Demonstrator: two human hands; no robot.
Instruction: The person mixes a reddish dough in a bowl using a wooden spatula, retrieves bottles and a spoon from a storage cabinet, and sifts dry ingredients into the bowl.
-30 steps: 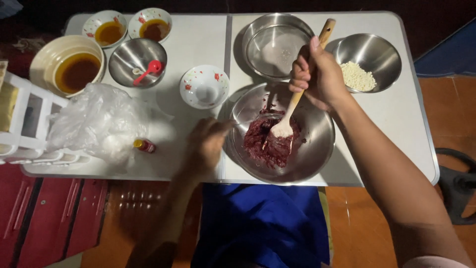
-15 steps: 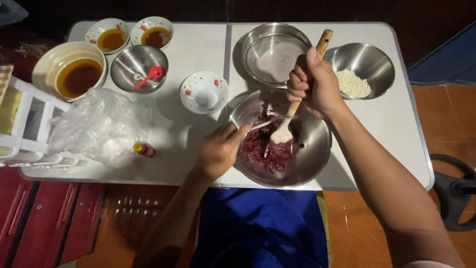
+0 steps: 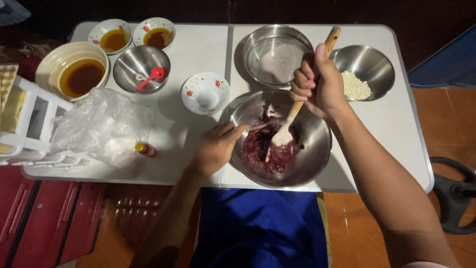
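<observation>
A dark red mixture (image 3: 270,149) is being stirred in the steel mixing bowl (image 3: 317,149) at the near edge of the white folding table (image 3: 198,49). The wooden spatula (image 3: 292,114) is being gripped by the right hand (image 3: 317,84), fingers clenched round the handle, blade down in the mixture. The bowl rim is being steadied by the left hand (image 3: 215,149), fingers curled over the left lip; whether they are pinching it or only resting cannot be told.

Progress, as a judgement: the mixture is being worked as one uneven mass, smears are showing on the bowl wall, so mixing is looking underway but not finished. Pale crumbs (image 3: 356,85) in the far-right steel bowl (image 3: 369,62) are sitting unused, as are the brown liquid in the cream bowl (image 3: 49,64) and the sauces in the two patterned bowls (image 3: 131,34). The empty steel bowl (image 3: 275,54) is touching or nearly touching the mixing bowl behind it.

Room: the mixing bowl is sitting just beside the near table edge, little margin there. The spatula's top end is reaching close to the crumb bowl. The small floral bowl (image 3: 206,93) is near the left hand. The plastic bag (image 3: 99,129) and small red-capped bottle (image 3: 145,149) are crowding the left side. Bare table is being left at the right front.
</observation>
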